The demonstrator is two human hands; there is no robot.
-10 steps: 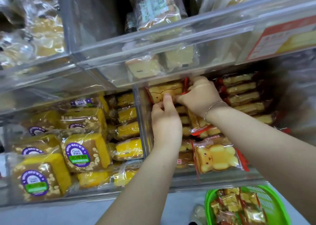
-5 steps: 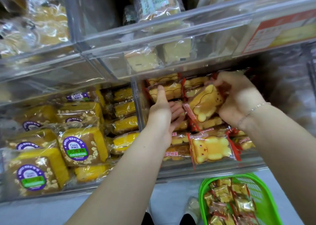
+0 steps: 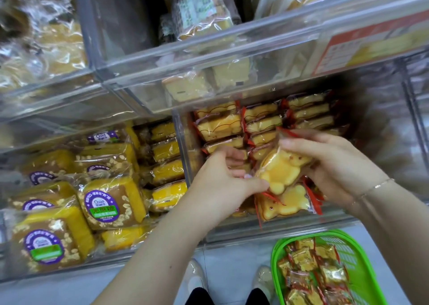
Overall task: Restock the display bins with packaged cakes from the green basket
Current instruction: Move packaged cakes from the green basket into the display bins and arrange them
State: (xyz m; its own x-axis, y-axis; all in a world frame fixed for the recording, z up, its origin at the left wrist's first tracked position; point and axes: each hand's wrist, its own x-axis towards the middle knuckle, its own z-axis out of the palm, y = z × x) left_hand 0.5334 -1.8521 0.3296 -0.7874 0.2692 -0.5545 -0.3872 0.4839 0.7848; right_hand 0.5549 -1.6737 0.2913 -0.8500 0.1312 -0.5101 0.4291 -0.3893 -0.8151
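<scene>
Nearest, at the bottom edge, two pale shoes (image 3: pixel 197 279) stood on the light floor, and just to their right sat the green basket (image 3: pixel 362 270), loaded with small wrapped cakes (image 3: pixel 308 267) in gold and red packaging.

Above it, both forearms reached up into the clear display bin (image 3: pixel 278 225). The left hand (image 3: pixel 222 184) had its fingers curled and its thumb pressed to the lower edge of a bear-shaped cake (image 3: pixel 281 170) in a clear wrapper with red ends; its grip pinched that packet from the left. The right hand (image 3: pixel 334 163), with a thin bracelet (image 3: pixel 376 186) at the wrist, grasped the same packet from the top and right, fingers wrapped over the crinkled wrapper. The packet was held tilted over the front of the bin, just above another bear cake (image 3: pixel 287 202) lying flat against the front wall.

Further in, rows of the same cakes (image 3: pixel 262 123) stood on edge, filling the back of that bin. The neighbouring bin to the left held square yellow cakes with purple round labels (image 3: pixel 102 207) and, beside the divider, a column of plain yellow cakes (image 3: pixel 167 151).

Farthest up, the upper bin (image 3: pixel 209 56) held pale wrapped slices (image 3: pixel 185 86), and an orange-bordered label (image 3: pixel 371 42) was fixed to its front at the right.
</scene>
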